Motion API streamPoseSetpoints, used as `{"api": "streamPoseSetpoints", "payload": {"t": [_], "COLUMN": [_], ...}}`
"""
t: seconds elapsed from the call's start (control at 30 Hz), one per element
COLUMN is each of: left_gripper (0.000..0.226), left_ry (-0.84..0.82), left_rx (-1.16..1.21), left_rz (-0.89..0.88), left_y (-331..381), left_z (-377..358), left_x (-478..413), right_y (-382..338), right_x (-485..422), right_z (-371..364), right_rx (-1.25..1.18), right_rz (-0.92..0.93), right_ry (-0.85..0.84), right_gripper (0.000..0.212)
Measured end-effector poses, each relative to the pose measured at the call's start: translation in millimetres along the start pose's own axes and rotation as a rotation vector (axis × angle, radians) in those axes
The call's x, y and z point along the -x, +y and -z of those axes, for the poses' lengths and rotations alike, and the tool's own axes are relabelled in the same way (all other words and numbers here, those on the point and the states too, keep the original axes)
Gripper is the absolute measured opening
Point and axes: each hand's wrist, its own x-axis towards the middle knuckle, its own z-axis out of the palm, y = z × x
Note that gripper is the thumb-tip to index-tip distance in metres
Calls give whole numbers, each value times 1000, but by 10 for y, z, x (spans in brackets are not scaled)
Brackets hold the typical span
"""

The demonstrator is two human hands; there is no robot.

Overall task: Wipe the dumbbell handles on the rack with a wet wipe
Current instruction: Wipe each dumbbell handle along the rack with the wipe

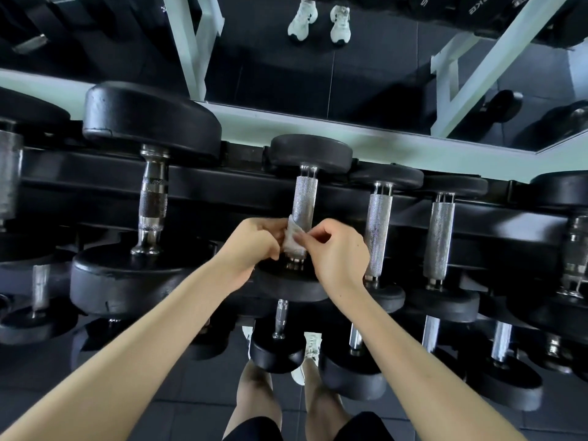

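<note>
Both hands (296, 246) pinch wipe (293, 238) around front-to-back handle (304, 200).

knurled shiny metal handle (304, 198), matt rubber heads (310, 151)

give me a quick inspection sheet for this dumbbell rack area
surface: black rack with a row of dumbbells resting across it and more on a lower tier.
job's things: white wipe bunched around the near end of the middle dumbbell handle.
clutter: nothing seen.
hands: left hand grips the wipe from the left; right hand pinches it from the right.
cables: nothing seen.
surroundings: mirror behind the rack; dark tiled floor below.
</note>
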Motion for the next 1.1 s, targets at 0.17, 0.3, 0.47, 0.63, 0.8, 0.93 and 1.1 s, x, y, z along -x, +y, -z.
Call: {"api": "streamPoseSetpoints", "payload": {"t": [0.17, 0.3, 0.47, 0.63, 0.8, 0.93, 1.1], "left_gripper": [62, 79, 75, 59, 74, 79, 81], "left_ry": [56, 83, 20, -71, -127, -12, -24], "left_rx": [250, 147, -115, -324, -266, -2, 95], "left_rz": [-89, -66, 41, 130, 172, 105, 107], "left_y": [351, 256, 93, 105, 142, 195, 141], "left_z": [-49, 2, 57, 119, 177, 89, 100], "left_x": [-272, -255, -90, -26, -56, -126, -74], "right_y": [-238, -127, 90, 144, 123, 0, 45], "right_x": [-382, -322, -83, 31, 20, -105, -8], "right_z": [36, 41, 48, 79, 90, 92, 17], "right_rx": [-56, -117, -21, 188, 200, 52, 2], "right_rz": [95, 86, 77, 104, 168, 171, 48], "right_ry": [144, 99, -58, -156, -141, -67, -41], "right_gripper": [25, 25, 24, 23, 22, 23, 23]}}
